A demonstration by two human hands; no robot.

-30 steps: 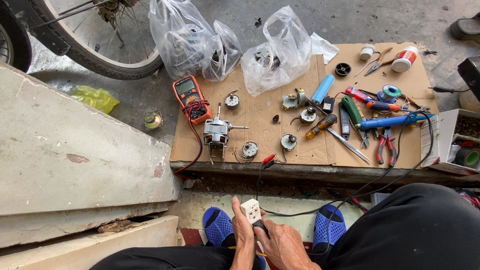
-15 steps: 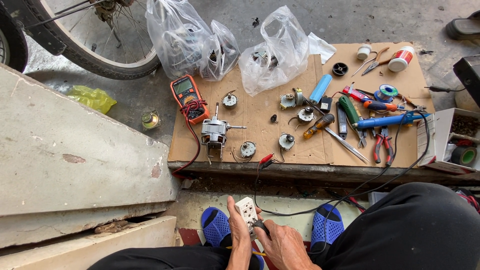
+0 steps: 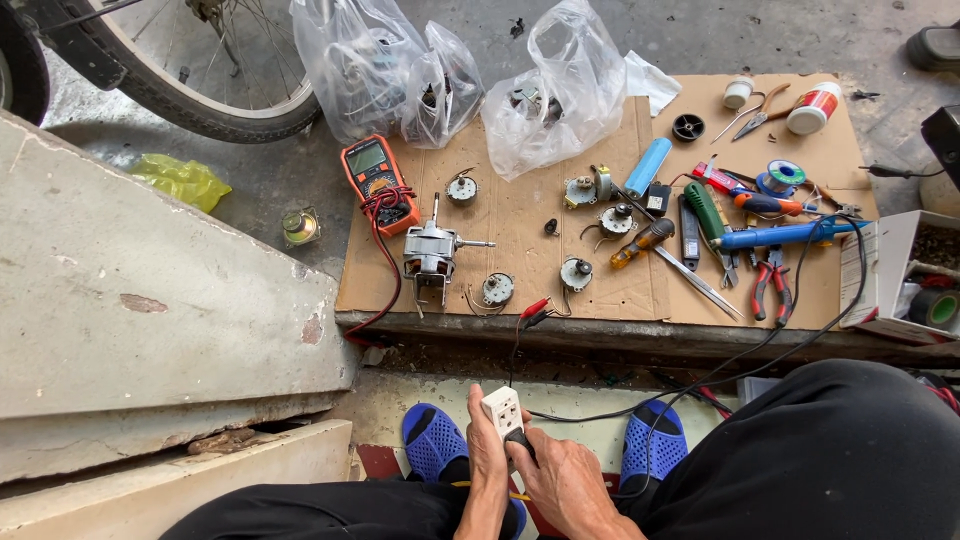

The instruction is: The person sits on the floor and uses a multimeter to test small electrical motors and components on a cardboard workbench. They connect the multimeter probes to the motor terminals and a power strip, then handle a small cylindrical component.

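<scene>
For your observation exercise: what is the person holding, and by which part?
The left hand grips a white socket block by its side; the right hand holds a black plug at it.

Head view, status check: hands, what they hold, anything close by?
Left hand grips white socket block. Right hand pinches black plug against it. Black cable trails right across blue sandals.

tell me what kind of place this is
Probably an improvised outdoor repair spot on bare concrete ground: a cardboard sheet serves as workbench, holding a multimeter, a small motor and pliers, with a bicycle wheel parked beside it.
</scene>
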